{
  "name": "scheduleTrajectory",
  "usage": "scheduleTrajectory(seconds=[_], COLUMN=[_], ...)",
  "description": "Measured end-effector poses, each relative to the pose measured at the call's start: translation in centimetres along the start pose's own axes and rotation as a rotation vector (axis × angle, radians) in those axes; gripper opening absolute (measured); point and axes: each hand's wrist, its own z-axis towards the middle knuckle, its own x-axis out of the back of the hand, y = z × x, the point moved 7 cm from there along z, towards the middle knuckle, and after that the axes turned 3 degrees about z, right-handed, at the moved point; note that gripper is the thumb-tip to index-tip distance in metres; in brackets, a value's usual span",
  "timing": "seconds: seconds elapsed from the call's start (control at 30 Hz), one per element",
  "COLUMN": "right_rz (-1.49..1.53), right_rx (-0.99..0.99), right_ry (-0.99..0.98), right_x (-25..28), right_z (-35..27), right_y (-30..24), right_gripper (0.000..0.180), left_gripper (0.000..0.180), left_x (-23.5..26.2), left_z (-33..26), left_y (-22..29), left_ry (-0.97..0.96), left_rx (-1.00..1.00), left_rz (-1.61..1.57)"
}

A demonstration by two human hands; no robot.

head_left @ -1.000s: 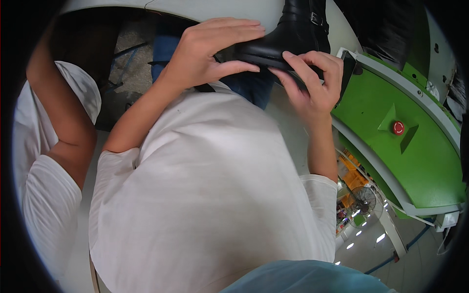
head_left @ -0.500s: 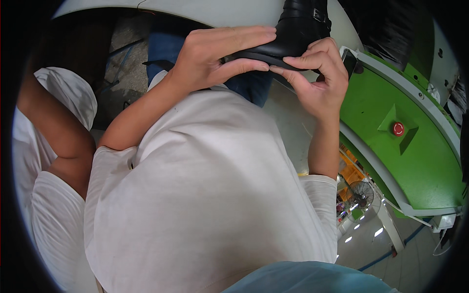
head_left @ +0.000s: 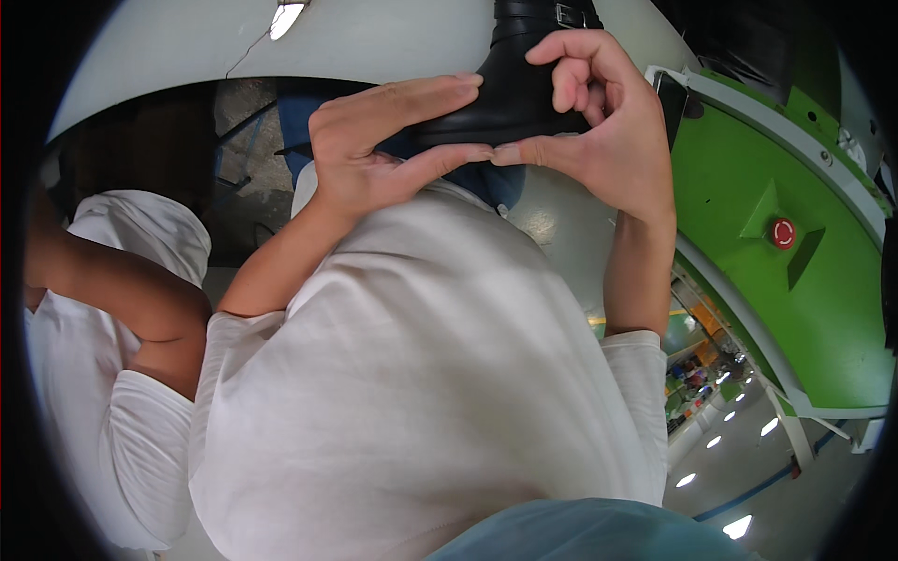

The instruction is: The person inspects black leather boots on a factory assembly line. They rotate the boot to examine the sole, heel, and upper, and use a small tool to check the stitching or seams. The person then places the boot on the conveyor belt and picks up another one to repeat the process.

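Observation:
A black ankle boot (head_left: pixel 520 93) with straps and a metal buckle stands upright at the top of the view, between my two hands. My left hand (head_left: pixel 360 150) is closed over its toe: the long fingers lie along the upper and the thumb presses below at the sole edge. From the other side, my right hand (head_left: pixel 629 140) sets its thumb on the sole edge, tip to tip with the left thumb. Its fingers are bent beside the heel and ankle. The toe is mostly hidden behind my left hand.
A pale curved tabletop (head_left: pixel 374 42) lies beyond the boot. To the right stands a green machine panel (head_left: pixel 739 309) with a red push button (head_left: pixel 783 233). At my left, close by, is another person's bent arm (head_left: pixel 131 290) and white shirt.
The boot and my hands sit farther left in the view. My right fingers have come up off the sole side and now curl higher by the ankle. The thumbs stay together.

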Motion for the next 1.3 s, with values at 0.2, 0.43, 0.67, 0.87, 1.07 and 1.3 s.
scheduleTrajectory(seconds=[0.2, 0.43, 0.67, 0.87, 1.07, 1.3], right_rz=[-0.089, 0.176, 0.432, -0.205, -0.314, 0.325], right_rx=[0.017, -0.251, -0.169, 0.361, 0.640, 0.704], right_ry=[0.043, 0.329, 0.272, 0.454, 0.446, 0.854], right_x=[-0.4, 7.2, 7.4, 11.0, 11.9, 11.4], right_z=[-0.4, -0.1, -1.0, -5.7, -7.3, -6.2], right_y=[-0.8, 7.2, 8.5, -5.5, -7.2, 4.3], right_gripper=[0.083, 0.051, 0.057, 0.044, 0.046, 0.065], left_gripper=[0.049, 0.044, 0.049, 0.055, 0.077, 0.064], left_x=[0.3, 0.0, -0.8, -2.4, -6.5, -8.7], left_z=[0.2, 0.4, 2.0, 9.9, 16.5, 18.4], left_y=[-1.1, -1.9, -0.3, 14.2, 17.3, 15.3], left_ry=[-0.066, -0.028, -0.150, -0.142, -0.618, -0.846], left_rx=[0.120, 0.171, 0.002, -0.631, -0.661, -0.456], left_rz=[-0.099, -0.105, 0.010, 0.451, 1.007, 1.032])
